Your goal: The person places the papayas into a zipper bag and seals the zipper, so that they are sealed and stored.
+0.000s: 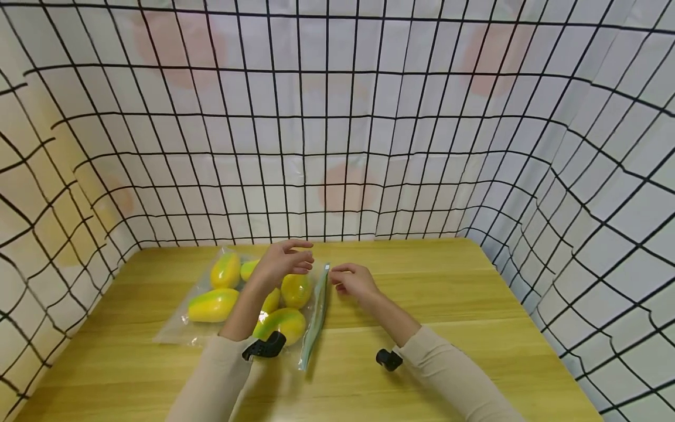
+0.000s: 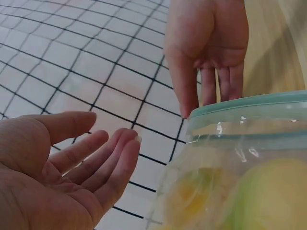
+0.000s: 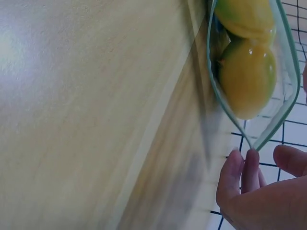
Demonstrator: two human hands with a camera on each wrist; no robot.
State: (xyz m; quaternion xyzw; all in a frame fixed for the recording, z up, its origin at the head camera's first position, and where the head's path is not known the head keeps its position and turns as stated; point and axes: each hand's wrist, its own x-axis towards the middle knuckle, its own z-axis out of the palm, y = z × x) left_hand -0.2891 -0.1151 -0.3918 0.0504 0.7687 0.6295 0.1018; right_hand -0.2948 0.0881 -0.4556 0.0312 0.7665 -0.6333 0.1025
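A clear zip bag with a pale green zip strip lies on the table, its mouth facing right. Several yellow-green mangoes are inside it. In the right wrist view the mouth is parted, showing two mangoes. My left hand hovers over the bag's far part, fingers loosely bent and holding nothing; the left wrist view shows its palm turned up beside the bag. My right hand is at the far end of the zip strip, fingertips touching the bag's corner, with the thumb apart from them.
The wooden table extends to the right and in front of the bag. A white cloth wall with black grid lines stands behind and on both sides. Dark wrist cameras are strapped at both sleeves.
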